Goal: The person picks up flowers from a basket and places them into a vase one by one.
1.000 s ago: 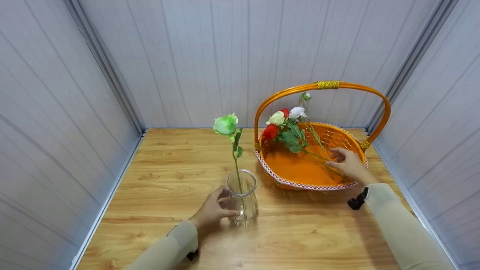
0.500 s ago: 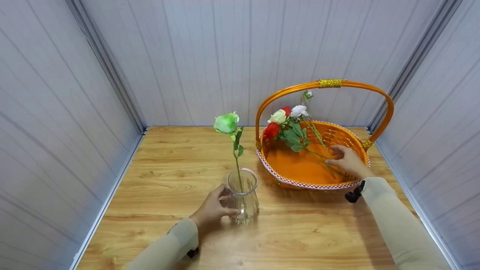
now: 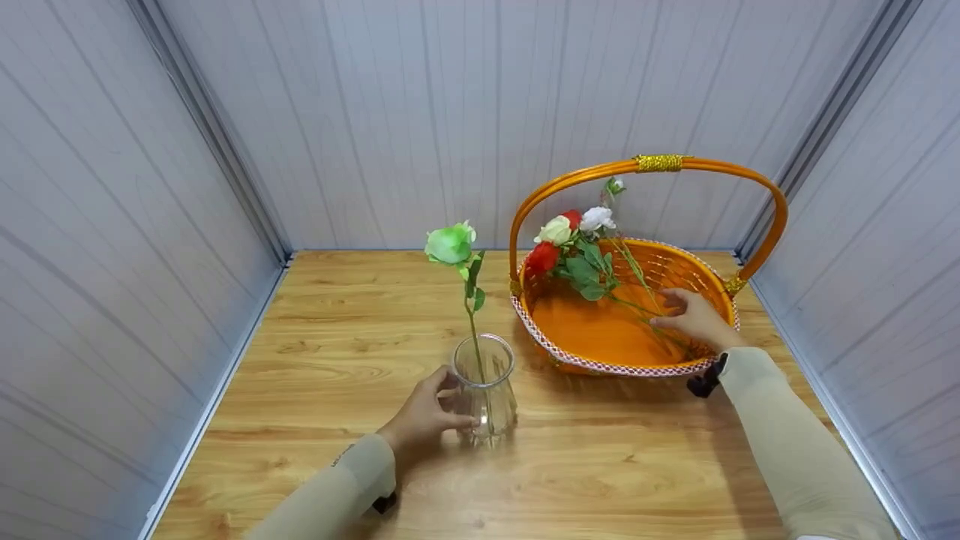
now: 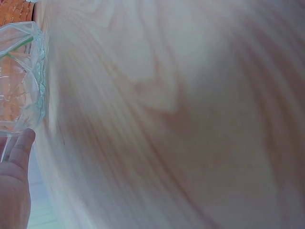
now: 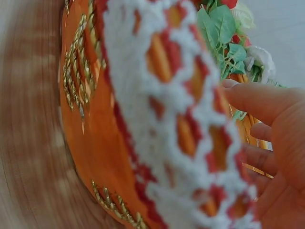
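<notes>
A clear glass vase [image 3: 499, 405] stands on the wooden table, holding one upright green rose [image 3: 450, 244]. My left hand [image 3: 418, 416] grips the vase's left side, thumb in front and fingers behind. In the left wrist view, fingertips [image 4: 26, 136] meet the faceted glass. My right hand [image 3: 697, 319] reaches over the rim into an orange basket [image 3: 600, 371], thumb and fingers apart around the thin flower stems [image 3: 637, 307]. Red roses [image 3: 543, 256], a cream rose [image 3: 555, 230] and a white flower [image 3: 597, 218] lean on the basket's far left side.
The basket's tall arched handle [image 3: 660, 163] rises above the right hand and flowers. Pale panelled walls [image 3: 390, 127] enclose the table [image 3: 337, 322] at the back and both sides. A red-and-white woven trim [image 5: 176, 119] edges the basket.
The view tilts slightly and my right forearm shifts a little to the left. The left hand stays at the vase, and the right hand stays by the stems.
</notes>
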A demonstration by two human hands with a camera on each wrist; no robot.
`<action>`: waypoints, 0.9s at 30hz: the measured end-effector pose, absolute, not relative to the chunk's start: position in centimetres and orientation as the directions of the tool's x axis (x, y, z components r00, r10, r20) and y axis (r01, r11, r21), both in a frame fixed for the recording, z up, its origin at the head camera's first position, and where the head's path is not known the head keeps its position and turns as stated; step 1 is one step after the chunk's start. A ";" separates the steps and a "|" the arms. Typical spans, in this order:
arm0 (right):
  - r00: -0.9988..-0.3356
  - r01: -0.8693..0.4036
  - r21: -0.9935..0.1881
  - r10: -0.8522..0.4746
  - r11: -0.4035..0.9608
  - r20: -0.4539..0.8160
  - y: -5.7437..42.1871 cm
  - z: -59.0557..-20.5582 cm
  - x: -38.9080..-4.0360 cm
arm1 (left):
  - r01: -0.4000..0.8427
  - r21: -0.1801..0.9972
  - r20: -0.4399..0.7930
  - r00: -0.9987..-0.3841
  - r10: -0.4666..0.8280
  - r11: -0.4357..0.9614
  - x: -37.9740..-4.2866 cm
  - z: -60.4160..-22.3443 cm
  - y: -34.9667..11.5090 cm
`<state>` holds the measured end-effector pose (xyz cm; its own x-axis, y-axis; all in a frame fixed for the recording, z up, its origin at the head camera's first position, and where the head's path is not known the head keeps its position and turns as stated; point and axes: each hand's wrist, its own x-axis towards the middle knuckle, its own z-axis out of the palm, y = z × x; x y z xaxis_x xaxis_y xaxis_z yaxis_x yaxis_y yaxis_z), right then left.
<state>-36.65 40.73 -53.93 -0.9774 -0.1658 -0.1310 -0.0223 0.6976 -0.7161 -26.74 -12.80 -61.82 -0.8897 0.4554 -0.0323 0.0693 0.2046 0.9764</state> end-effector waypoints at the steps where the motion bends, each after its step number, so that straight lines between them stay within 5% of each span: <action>1: -0.976 -0.017 -0.718 -0.166 0.695 -0.138 40.8 -54.0 -36.6 | 0.081 0.974 -0.024 -0.889 0.458 0.209 -26.8 -61.8 -12.8; 27: -0.954 0.097 -0.779 -0.166 0.620 -0.250 40.7 -54.7 -38.0 | 0.093 0.970 -0.015 -0.897 0.441 0.223 -26.6 -61.5 -12.7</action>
<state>-38.04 40.65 -54.69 -0.9538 -0.1659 -0.2503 0.0967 0.6195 -0.7790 -26.57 -12.66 -61.48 -0.8972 0.4414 -0.0154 0.0932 0.2234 0.9703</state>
